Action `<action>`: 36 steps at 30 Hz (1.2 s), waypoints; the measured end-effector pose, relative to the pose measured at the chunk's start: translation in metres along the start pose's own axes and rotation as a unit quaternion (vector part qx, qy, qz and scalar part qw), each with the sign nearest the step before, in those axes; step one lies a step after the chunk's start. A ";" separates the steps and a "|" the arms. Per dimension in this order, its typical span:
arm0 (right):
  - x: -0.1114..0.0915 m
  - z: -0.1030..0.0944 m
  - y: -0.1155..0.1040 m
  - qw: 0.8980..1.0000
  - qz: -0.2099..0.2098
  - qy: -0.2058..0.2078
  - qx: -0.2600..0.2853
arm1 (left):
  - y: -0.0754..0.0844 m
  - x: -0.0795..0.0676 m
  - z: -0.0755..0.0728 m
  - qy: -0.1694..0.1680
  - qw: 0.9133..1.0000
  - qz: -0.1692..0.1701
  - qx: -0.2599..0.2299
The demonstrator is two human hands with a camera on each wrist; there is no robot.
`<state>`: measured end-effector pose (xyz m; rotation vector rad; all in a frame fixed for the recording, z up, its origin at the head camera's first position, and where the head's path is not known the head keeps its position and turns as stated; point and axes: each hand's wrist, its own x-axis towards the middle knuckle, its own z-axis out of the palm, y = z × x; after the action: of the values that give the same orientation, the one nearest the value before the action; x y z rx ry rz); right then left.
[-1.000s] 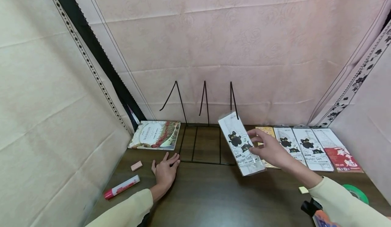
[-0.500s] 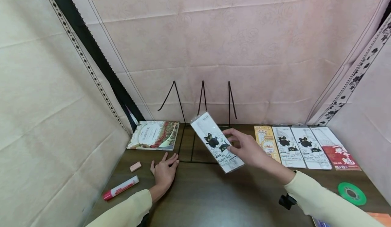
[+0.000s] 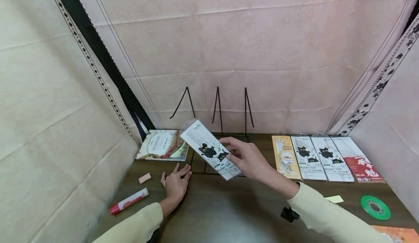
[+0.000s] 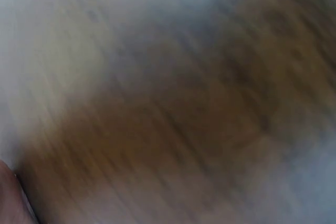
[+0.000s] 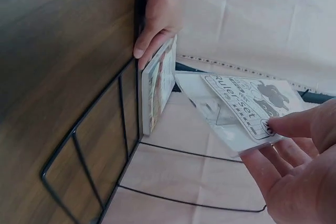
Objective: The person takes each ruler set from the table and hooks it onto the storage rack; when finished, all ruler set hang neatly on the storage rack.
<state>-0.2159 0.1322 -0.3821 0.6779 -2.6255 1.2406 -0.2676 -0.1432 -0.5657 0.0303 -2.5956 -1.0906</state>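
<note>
In the head view my right hand (image 3: 247, 159) pinches a clear-packed ruler set (image 3: 199, 135), white with black cats. The packet tilts to the left over a black wire display rack (image 3: 245, 112), its top end overlapping a booklet (image 3: 160, 144). The right wrist view shows the thumb on the front of the ruler set (image 5: 226, 95) and fingers behind it. My left hand (image 3: 176, 186) rests with spread fingers at the rack's front left corner. In the right wrist view, a fingertip of the left hand (image 5: 163, 11) touches the wire frame. The left wrist view is blurred.
At the right lie an orange packet (image 3: 285, 157), two more cat ruler sets (image 3: 325, 159) and a red-and-white packet (image 3: 360, 163). A green tape roll (image 3: 375, 207) sits nearer. An eraser (image 3: 144, 178) and a red-capped glue stick (image 3: 129, 201) lie at the left. Cloth walls (image 3: 229, 46) surround the table.
My right hand has carried the ruler set leftward, from the rack's right prong past the middle one toward the left. The left hand stays at the rack's corner.
</note>
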 end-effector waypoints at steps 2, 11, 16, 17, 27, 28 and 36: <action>0.002 0.004 -0.003 1.000 -0.008 0.011 -0.009 | 0.000 0.000 0.000 -0.001 1.000 0.001 -0.002; 0.005 0.019 -0.019 0.994 -0.044 0.060 -0.083 | -0.001 0.000 0.000 -0.002 1.000 0.000 0.001; 0.009 0.026 -0.028 0.990 -0.054 0.082 -0.106 | 0.000 0.001 0.000 0.000 1.000 0.000 0.001; 0.010 0.027 -0.029 0.989 -0.055 0.084 -0.108 | 0.001 0.001 0.000 0.001 1.000 0.001 0.001; 0.019 0.034 -0.034 0.987 -0.064 0.092 -0.114 | 0.001 0.000 0.000 -0.005 1.000 0.000 -0.003; 0.020 0.034 -0.034 0.988 -0.062 0.089 -0.111 | 0.001 0.000 0.000 -0.005 1.000 0.001 -0.004; 0.026 0.038 -0.030 0.990 -0.050 0.087 -0.094 | 0.001 0.000 0.000 0.000 1.000 0.002 0.003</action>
<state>-0.2233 0.0779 -0.3776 0.6298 -2.4910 0.9632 -0.2679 -0.1422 -0.5649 0.0263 -2.5975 -1.0821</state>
